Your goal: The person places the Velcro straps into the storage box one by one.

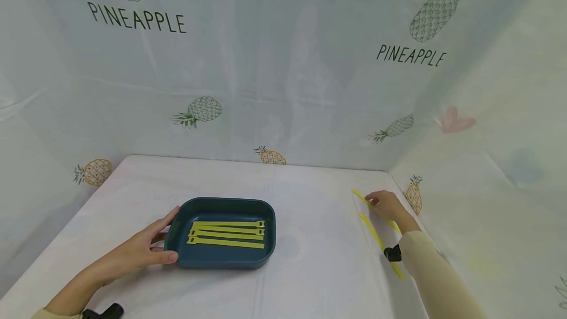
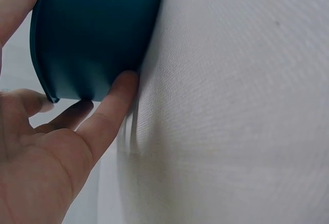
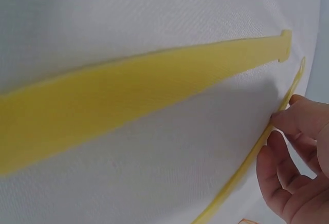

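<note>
My left hand (image 1: 146, 247) spans the left end of a dark teal tray (image 1: 221, 264), fingers and thumb against its rim and outer wall. In the left wrist view, fingertips (image 2: 126, 82) touch the tray's wall (image 2: 97, 34) low down by the cloth. Several yellow hook-and-loop cable ties (image 1: 226, 243) lie side by side inside it. Over at the right, my right hand (image 1: 387, 206) pinches another yellow cable tie (image 3: 236, 175) near its far end, between thumb and fingers. A second loose tie (image 3: 128, 93) lies flat on the cloth to the left of that hand.
White cloth covers the table (image 1: 310, 240). A pale curtain (image 1: 283, 63) printed with pineapples stands behind the far edge and along both sides. Each wrist wears a black strap-like device, such as the one (image 1: 392, 253) on the right.
</note>
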